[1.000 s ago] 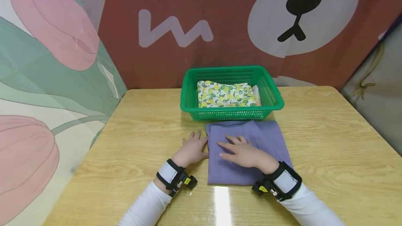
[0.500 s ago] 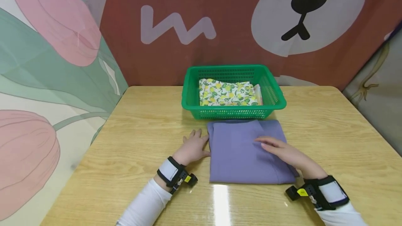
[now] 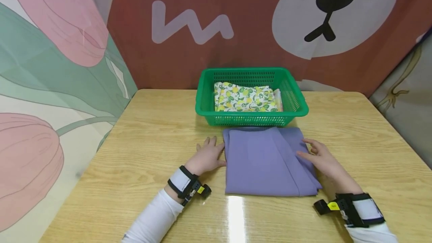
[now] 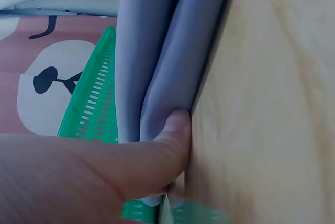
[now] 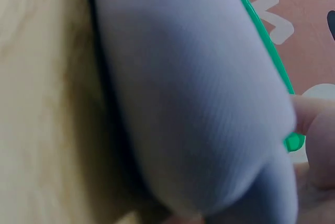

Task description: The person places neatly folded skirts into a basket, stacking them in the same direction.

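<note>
A folded purple garment (image 3: 266, 160) lies flat on the wooden table (image 3: 152, 134), just in front of a green basket (image 3: 293, 102). My left hand (image 3: 210, 149) rests flat on the table, fingers straight, touching the garment's left edge. In the left wrist view a fingertip (image 4: 175, 130) presses against the stacked purple folds (image 4: 157, 51). My right hand (image 3: 308, 151) lies on the garment's right edge with its fingers stretched out over the cloth. The right wrist view is filled by the purple fold (image 5: 193, 103), with a fingertip (image 5: 314, 114) at its far side.
The basket holds a folded lemon-print cloth (image 3: 244, 98) and stands near the table's back edge. Printed fabric backdrops close in the left side, back and right side. Bare tabletop stretches to both sides of the garment.
My right hand has slid from the middle of the garment rightwards to its right edge. The left hand has stayed at the left edge.
</note>
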`<state>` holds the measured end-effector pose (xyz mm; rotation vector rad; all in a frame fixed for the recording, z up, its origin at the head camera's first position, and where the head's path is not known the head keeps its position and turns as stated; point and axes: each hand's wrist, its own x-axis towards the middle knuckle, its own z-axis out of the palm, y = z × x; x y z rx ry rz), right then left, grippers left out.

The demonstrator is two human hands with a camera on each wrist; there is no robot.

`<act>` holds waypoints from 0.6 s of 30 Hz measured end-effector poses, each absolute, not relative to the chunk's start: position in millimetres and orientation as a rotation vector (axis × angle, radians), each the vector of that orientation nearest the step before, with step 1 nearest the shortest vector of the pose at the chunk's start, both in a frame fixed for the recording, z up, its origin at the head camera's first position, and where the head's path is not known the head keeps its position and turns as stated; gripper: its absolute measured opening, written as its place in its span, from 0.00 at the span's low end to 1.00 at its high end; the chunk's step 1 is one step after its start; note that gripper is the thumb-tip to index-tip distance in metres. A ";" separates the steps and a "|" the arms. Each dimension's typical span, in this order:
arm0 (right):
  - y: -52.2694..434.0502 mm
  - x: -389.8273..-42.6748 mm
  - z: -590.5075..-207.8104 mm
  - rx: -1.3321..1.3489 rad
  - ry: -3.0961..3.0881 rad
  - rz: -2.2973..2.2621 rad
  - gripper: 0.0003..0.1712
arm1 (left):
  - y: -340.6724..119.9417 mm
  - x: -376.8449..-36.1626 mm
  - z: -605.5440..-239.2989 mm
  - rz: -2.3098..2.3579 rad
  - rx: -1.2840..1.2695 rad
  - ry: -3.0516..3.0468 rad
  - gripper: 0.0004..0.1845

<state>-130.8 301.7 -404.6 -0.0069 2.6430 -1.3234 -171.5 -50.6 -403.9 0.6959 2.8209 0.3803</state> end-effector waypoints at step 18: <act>307.7 -134.3 -411.7 0.108 2.155 -1.714 0.51 | -32.9 -174.6 -414.2 1.506 0.530 2.169 0.20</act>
